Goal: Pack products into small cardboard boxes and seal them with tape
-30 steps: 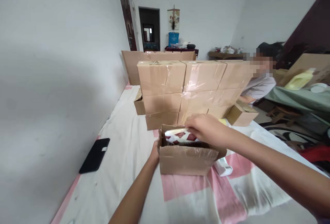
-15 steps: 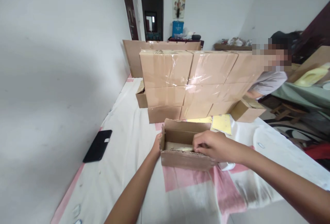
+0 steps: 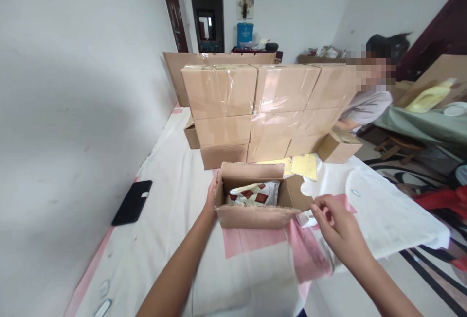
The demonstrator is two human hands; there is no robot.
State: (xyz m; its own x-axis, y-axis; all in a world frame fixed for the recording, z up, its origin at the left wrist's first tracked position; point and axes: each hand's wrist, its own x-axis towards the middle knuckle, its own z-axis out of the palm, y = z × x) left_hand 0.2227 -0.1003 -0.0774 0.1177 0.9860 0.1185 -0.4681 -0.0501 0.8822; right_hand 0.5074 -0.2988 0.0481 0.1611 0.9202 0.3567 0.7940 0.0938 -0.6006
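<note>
An open cardboard box (image 3: 255,216) stands on a white and pink sheet (image 3: 255,258) just in front of me. Inside lies a white packet with red diamonds (image 3: 255,194). My left hand (image 3: 210,201) is pressed round the box's left wall, with its fingers mostly hidden behind the cardboard. My right hand (image 3: 337,227) hovers to the right of the box and clear of it. Its fingers are curled into a pinch just above a small white item (image 3: 304,219). I cannot see whether anything is in the pinch.
A wall of taped cardboard boxes (image 3: 255,108) rises right behind the open box. Yellow sheets (image 3: 305,165) and a small box (image 3: 337,147) lie at its foot. A black phone (image 3: 132,202) rests at the left by the wall. Another person (image 3: 365,108) sits at the back right.
My right hand has come out of the box and moved right and nearer to me. The patterned packet now lies uncovered inside. My left hand stays on the box's left side.
</note>
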